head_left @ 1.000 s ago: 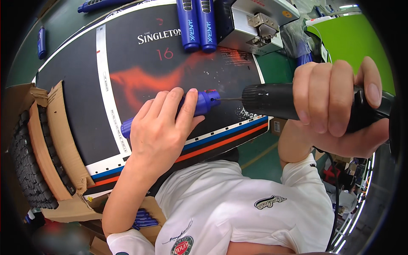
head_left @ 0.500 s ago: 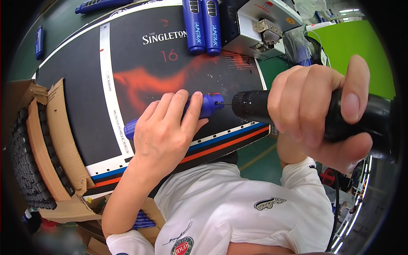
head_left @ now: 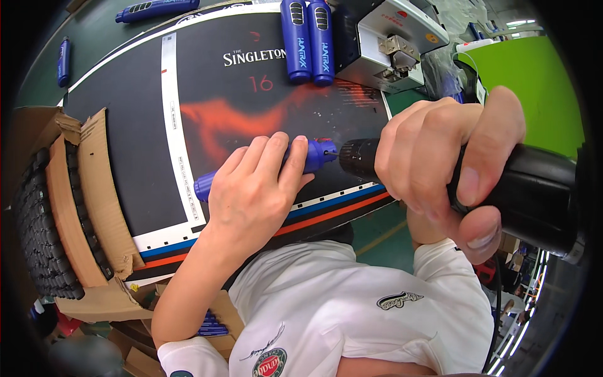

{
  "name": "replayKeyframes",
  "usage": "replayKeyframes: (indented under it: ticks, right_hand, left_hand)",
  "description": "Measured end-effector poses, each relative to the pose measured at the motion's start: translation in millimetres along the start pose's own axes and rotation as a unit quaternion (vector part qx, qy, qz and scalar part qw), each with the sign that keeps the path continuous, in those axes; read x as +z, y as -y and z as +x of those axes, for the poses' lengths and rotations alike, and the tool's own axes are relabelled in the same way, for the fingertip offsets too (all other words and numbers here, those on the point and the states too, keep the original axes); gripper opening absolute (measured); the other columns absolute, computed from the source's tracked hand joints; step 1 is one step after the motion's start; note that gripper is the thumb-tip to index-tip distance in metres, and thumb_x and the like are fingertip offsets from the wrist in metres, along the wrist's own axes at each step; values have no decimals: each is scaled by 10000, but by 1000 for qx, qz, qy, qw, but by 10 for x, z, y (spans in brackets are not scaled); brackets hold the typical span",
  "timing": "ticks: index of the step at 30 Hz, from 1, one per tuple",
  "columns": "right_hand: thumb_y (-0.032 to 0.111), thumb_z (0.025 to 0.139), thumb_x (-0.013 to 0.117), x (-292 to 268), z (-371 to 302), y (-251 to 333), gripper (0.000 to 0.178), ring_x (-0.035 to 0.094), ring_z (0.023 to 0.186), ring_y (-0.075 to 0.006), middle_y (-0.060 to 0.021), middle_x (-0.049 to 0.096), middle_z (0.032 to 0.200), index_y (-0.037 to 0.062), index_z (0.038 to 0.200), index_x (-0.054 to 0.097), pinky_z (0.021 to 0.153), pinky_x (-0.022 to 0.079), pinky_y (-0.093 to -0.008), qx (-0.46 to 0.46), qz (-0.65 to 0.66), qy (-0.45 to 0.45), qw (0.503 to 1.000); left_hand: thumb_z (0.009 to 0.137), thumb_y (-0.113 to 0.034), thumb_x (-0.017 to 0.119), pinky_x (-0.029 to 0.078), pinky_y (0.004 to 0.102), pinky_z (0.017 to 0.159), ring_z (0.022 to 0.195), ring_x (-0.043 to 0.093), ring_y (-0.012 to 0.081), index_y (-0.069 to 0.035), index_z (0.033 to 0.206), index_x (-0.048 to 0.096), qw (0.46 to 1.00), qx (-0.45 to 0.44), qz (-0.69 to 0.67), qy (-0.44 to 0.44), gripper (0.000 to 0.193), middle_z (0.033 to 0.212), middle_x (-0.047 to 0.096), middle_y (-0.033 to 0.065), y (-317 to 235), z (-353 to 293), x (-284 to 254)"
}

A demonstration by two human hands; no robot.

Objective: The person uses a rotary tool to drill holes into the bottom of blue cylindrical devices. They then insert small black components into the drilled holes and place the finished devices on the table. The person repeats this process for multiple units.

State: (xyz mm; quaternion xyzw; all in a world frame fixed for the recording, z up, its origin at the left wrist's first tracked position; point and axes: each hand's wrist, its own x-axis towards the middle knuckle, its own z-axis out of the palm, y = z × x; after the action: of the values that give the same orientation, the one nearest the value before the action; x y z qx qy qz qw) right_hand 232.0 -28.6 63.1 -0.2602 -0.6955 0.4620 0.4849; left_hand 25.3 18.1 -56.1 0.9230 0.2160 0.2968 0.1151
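My left hand (head_left: 254, 182) is closed over a blue plastic tube-shaped housing (head_left: 315, 156), lying slantwise above the printed black board (head_left: 135, 157). Its narrower end sticks out on the left of my palm, and its stepped open end points right. In my right hand (head_left: 443, 160) is a black electric screwdriver (head_left: 534, 188), held almost level with the fingers wrapped round its body. The thin bit reaches into the housing's right end. Whether a screw sits at its tip is hidden.
Two blue housings (head_left: 305, 47) lie side by side at the board's far edge, next to a metal-fronted machine (head_left: 392, 53). More blue pieces (head_left: 157, 9) lie at the far left. A cardboard box (head_left: 103, 188) of black parts (head_left: 47, 232) stands left. A green panel (head_left: 540, 88) is at right.
My right hand has brought the screwdriver left, closer to the housing, so less of the bit shows. Its thumb has curled further round the body. The left hand keeps its hold; the view has shifted slightly.
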Motion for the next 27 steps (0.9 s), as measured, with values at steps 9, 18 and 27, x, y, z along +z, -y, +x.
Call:
replayKeyframes:
  ticks: [9,18,27]
  right_hand:
    - [365,1018,526,-287,-563,90,482,573,753,-157,-46,574,894,67,1387,437,689,499,-324,-84,331,-240,909]
    - [185,992,585,316,-798,-495,513,602,1218,-393,-259,566,1320,-17,1423,392,926,571,-488,161,258,-352,885]
    - [182,969,646,232,-1086,-512,424,666,914,-207,-137,642,1106,27,1329,483,713,545,-332,128,295,-510,798]
  left_hand:
    - [682,-124,851,510,382,747,883,630,277,-43,1176,653,998,-26,-55,-24,538,1045,653,114,20,116,-318]
    - [871,40,704,501,437,1048,1246,580,315,33,1320,415,756,-120,-636,-96,534,1287,573,241,-41,548,-723]
    - [791,46,666,406,428,1120,1349,483,326,-128,1335,586,999,-20,-22,-17,577,1470,485,151,1508,1286,-495]
